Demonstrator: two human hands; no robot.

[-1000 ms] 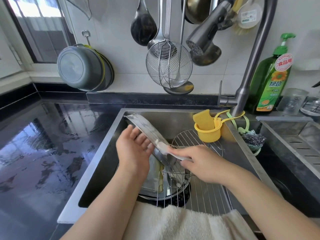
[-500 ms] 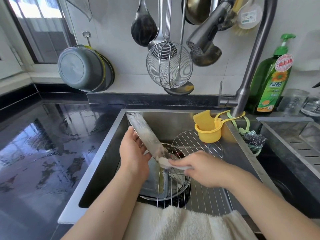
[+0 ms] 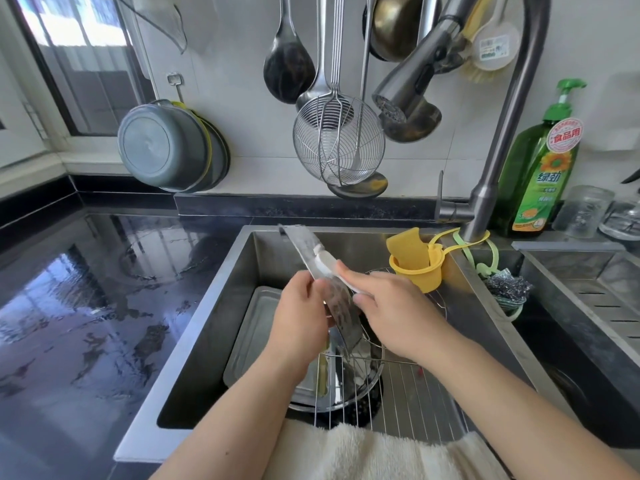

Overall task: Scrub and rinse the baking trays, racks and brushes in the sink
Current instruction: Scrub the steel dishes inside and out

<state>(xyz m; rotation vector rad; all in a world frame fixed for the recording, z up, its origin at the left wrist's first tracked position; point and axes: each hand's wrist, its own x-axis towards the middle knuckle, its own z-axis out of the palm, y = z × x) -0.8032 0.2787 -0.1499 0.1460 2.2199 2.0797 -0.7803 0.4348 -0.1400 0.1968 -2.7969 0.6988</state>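
- While it stands on edge at frame centre, the metal tray (image 3: 332, 299) tilts toward the upper left, pinched between both hands above the sink (image 3: 214, 327).
- A second tray (image 3: 252, 337) lies flat on the sink floor at lower left of the hands; a wire rack (image 3: 408, 396) lies lower right.
- Black wet countertop (image 3: 86, 289) fills the left; a faucet (image 3: 498, 140) rises upper right.
- The left hand (image 3: 298, 323) grips the tray's left edge, fingers curled.
- The right hand (image 3: 388, 306) presses a white brush (image 3: 329, 263) against the tray's face, fingers wrapped round it.

A tray (image 3: 256, 327) lay in the sink (image 3: 221, 306) at nine o'clock; a rack (image 3: 415, 393) at three; a cup (image 3: 419, 271) at one.
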